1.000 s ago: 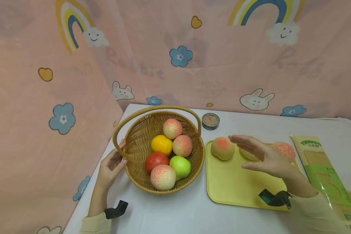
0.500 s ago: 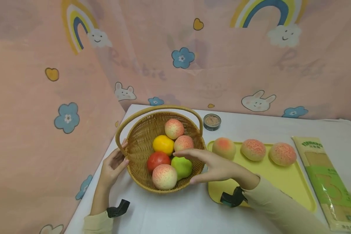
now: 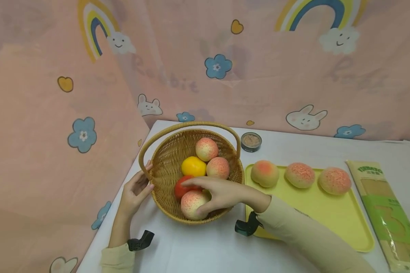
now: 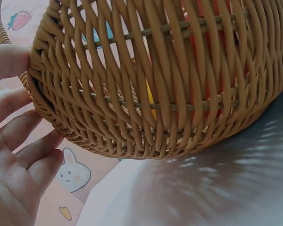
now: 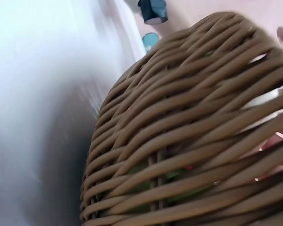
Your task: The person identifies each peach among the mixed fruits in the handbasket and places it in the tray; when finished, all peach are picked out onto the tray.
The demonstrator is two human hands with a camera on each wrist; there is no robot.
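The left hand (image 3: 134, 191) rests with relaxed, straight fingers against the outside of the basket (image 3: 164, 189), at the left foot of its handle (image 3: 191, 126), near the table's (image 3: 198, 250) left edge. It steadies the basket without gripping it, so a sideways tug could slide the basket toward that edge.

Inside the basket, the right hand (image 3: 222, 193) reaches over the front rim and curls its thumb and fingers around the front peach (image 3: 190, 203). The hand covers the space beside this peach, and a tomato (image 3: 180, 189) sits just behind and touching it. Lifting the peach may roll these neighbours about. A shallow pinch on the round fruit could let it drop back in, or over the low front rim onto the table. The sleeve (image 3: 294, 231) crosses the near left corner of the tray (image 3: 311, 223); dragging it back could nudge the tray and set the three peaches (image 3: 300, 175) along its far edge rolling. An orange (image 3: 193, 166) and two more peaches (image 3: 212, 158) lie at the back of the basket.

On the backdrop (image 3: 37, 76), faint grey letters seem to read "Rabbit" (image 3: 171, 79). A tin (image 3: 251, 141) behind the tray shows no legible label. The packet (image 3: 384, 212) by the table's right edge bears green lettering, too small to read.
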